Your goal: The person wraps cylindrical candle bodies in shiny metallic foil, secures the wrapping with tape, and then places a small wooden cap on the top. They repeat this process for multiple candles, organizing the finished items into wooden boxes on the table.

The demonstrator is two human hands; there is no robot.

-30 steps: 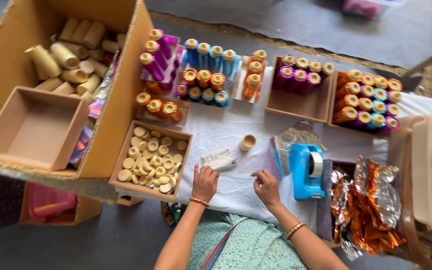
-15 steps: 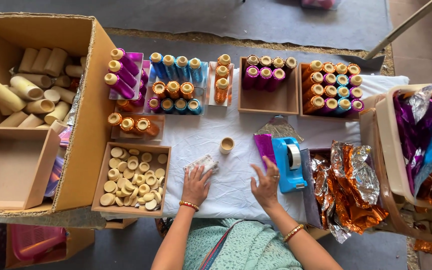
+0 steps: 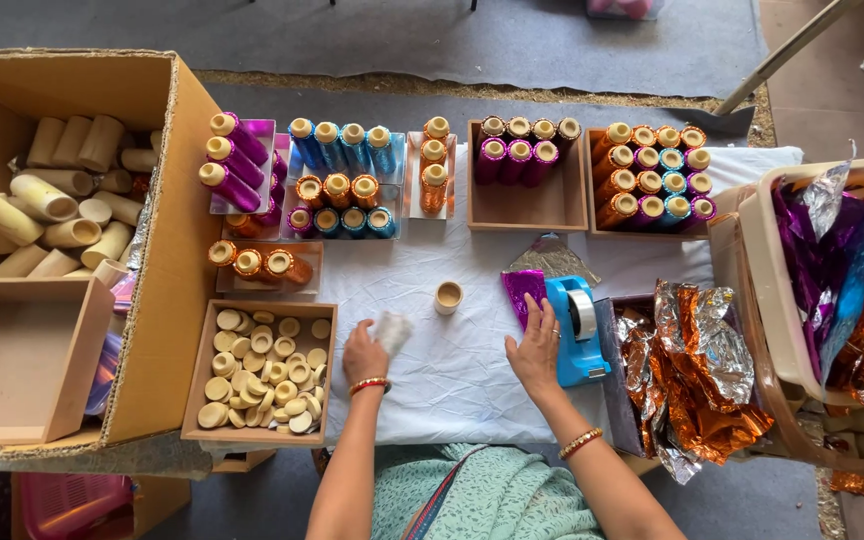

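Note:
My left hand [image 3: 364, 355] rests on the white cloth [image 3: 452, 370], fingers closed on a small white crumpled wad [image 3: 393, 331]. My right hand [image 3: 535, 347] lies flat, fingers spread, its fingertips on a purple foil sheet [image 3: 522, 287] next to a blue tape dispenser [image 3: 579, 330]. A small cardboard cap [image 3: 448, 297] stands alone between the two hands.
A shallow box of round beige caps [image 3: 257, 372] sits left of my left hand. A big carton of bare cardboard tubes [image 3: 52, 200] is far left. Foil-wrapped tubes in trays [image 3: 527, 160] line the back. Crumpled orange and silver foil [image 3: 697, 370] and a foil bin [image 3: 842, 280] are right.
The view has shifted, so everything sits further right in the frame. My right hand has reached out onto the purple foil; my left hand stays by the white wad.

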